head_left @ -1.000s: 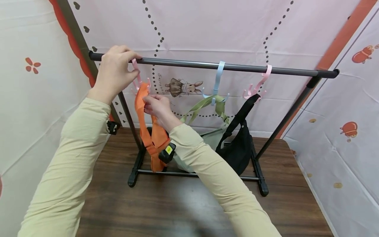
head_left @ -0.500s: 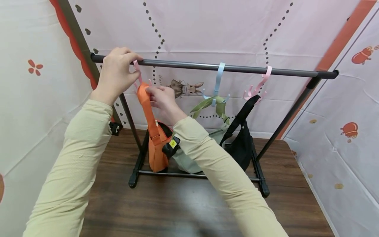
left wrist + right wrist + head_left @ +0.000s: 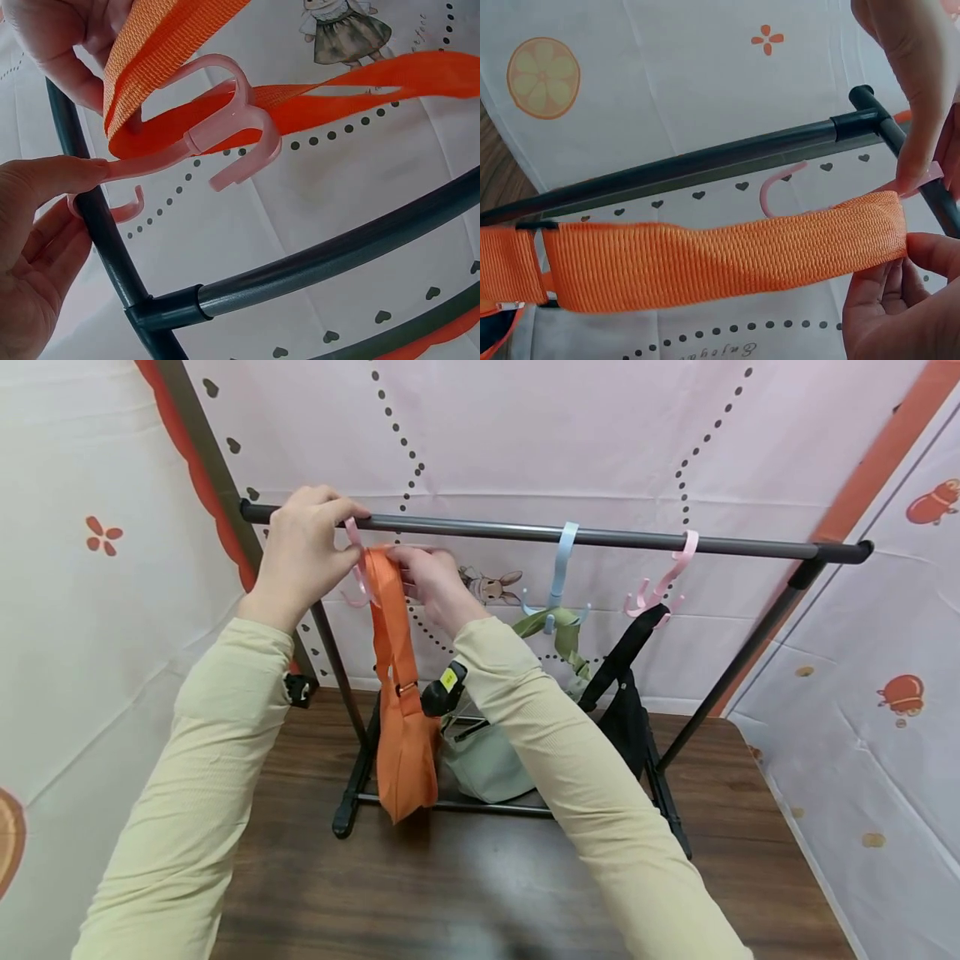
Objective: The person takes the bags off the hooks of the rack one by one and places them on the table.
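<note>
At the left end of the black rail point(image 3: 487, 529), my left hand point(image 3: 303, 547) grips a pink hook point(image 3: 154, 164) between thumb and fingers where it curls over the bar. My right hand point(image 3: 435, 581) pinches the top of an orange webbing strap point(image 3: 705, 262) close beside that hook, level with its stem. From the strap hangs an orange bag point(image 3: 408, 760), low over the rack's base. In the left wrist view, the hook's prongs overlap the strap loop, whose fold lies behind the stem. Part of my right fingers is hidden behind the strap.
A blue hook point(image 3: 560, 568) mid-rail carries a green strap point(image 3: 567, 642) above a pale green bag point(image 3: 487, 764). Farther right, a second pink hook point(image 3: 675, 568) holds a black bag point(image 3: 626, 718). The rack stands on a brown wooden table point(image 3: 450, 893) between printed cloth walls.
My right hand has lifted the strap up and slightly right, from the hook's prongs to just under the rail. The orange bag has turned and hangs straighter. My left hand keeps its grip on the hook.
</note>
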Available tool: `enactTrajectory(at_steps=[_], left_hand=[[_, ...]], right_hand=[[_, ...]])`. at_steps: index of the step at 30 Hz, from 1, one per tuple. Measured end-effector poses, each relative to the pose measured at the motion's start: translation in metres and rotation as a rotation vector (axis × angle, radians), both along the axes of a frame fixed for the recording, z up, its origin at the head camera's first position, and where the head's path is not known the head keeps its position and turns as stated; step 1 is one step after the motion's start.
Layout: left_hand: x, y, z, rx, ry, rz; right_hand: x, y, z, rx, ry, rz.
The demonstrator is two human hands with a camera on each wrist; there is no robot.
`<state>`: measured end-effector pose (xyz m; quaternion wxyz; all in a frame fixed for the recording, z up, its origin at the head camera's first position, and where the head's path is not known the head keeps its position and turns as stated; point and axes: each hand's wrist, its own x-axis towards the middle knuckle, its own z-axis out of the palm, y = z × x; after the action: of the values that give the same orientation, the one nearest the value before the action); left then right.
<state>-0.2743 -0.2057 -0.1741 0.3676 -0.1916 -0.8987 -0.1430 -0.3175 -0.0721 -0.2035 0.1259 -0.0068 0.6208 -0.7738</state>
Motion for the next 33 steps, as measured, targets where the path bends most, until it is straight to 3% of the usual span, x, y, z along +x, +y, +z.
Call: enactTrajectory(at_steps=[8,18,33], left_hand=[[0.000,-0.001,-0.002,0.009,0.016,-0.008],[-0.001,-0.001,-0.001,0.001,-0.005,0.001],[0.000,-0.001,0.001,0.010,0.000,-0.008]], right_hand=[[-0.010,0.000,0.008,-0.022,-0.011,-0.007],[-0.017,0.006,0.001,-0.097,0.015,-0.157],[0.011,0.024,-0.007,-0.086,0.064,-0.118]])
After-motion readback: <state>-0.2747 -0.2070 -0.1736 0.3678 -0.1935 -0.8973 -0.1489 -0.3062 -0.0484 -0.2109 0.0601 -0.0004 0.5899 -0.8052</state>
